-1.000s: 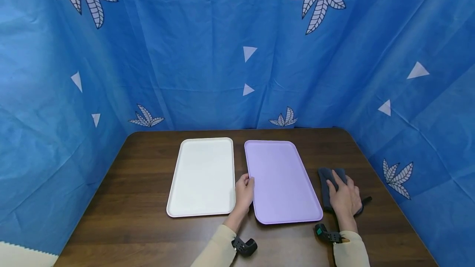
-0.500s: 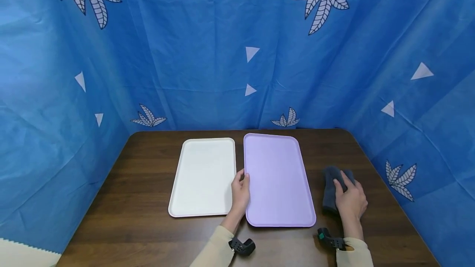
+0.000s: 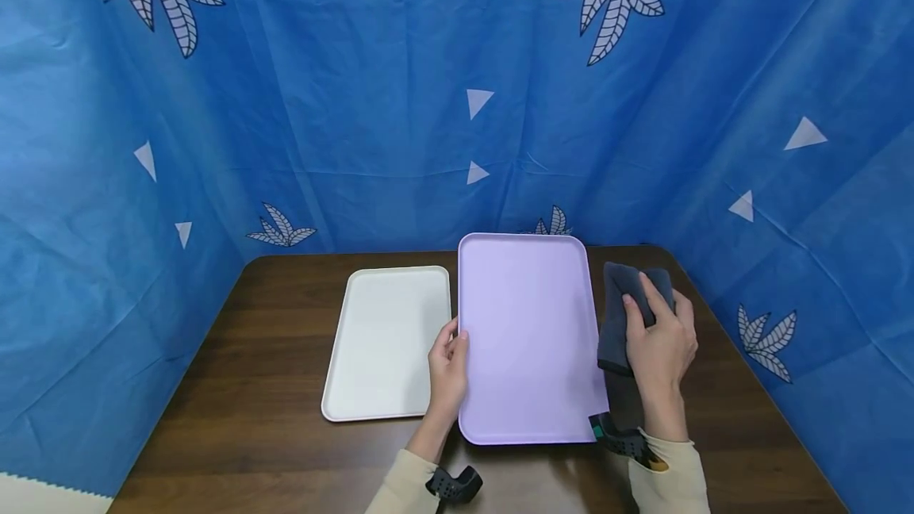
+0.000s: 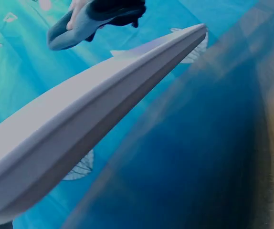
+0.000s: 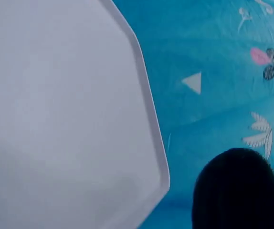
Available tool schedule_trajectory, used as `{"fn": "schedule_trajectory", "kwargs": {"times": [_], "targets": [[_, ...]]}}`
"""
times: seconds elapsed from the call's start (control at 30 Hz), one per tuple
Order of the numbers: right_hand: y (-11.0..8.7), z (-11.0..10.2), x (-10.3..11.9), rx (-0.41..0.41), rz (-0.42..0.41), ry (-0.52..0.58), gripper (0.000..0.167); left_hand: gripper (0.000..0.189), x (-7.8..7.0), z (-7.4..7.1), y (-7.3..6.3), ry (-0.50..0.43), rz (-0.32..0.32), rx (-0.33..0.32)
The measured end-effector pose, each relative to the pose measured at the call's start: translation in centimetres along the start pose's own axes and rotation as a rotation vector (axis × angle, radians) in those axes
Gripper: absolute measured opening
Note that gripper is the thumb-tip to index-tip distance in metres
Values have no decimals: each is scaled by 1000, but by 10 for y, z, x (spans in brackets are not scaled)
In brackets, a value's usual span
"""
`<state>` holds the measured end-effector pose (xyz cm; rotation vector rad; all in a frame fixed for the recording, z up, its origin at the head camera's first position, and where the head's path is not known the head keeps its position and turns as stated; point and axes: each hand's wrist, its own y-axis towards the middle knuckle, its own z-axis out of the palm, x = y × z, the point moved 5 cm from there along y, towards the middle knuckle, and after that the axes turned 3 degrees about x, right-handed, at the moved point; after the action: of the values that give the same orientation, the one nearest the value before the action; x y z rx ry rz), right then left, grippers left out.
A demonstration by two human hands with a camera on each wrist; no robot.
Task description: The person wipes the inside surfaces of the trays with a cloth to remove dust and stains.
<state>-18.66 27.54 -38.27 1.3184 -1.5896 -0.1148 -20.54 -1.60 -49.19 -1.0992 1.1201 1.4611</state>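
Note:
My left hand (image 3: 447, 371) grips the left edge of a purple tray (image 3: 528, 339), thumb on its upper face. The tray is lifted off the table and its far edge overlaps the curtain in the head view. In the left wrist view the tray's rim (image 4: 103, 95) runs slantwise, with the wood surface lower down. My right hand (image 3: 660, 339) holds a folded dark grey cloth (image 3: 617, 320), just right of the tray and raised above the table. The cloth shows as a dark rounded shape (image 5: 237, 191) in the right wrist view, beside the tray's edge.
A white tray (image 3: 389, 339) lies flat on the dark wooden table (image 3: 264, 387), left of my left hand. Blue curtains (image 3: 357, 101) with leaf and triangle prints stand behind the table and on both sides. Black wrist cameras (image 3: 455, 485) sit on both wrists.
The purple tray has come up off the table in my left hand, shifting slightly left. My right hand has lifted the grey cloth from the table and brought it up beside the tray.

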Motion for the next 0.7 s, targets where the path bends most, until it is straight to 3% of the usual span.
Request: {"fn": "schedule_trajectory", "kwargs": {"times": [0.33,0.7], "targets": [[21,25,50,-8,-88,-17,39,35,-22,-10,-4,-43,81,20],[33,55,70,53,-64,-74,39,35,-24,-11,-4,-82,130,22]]}}
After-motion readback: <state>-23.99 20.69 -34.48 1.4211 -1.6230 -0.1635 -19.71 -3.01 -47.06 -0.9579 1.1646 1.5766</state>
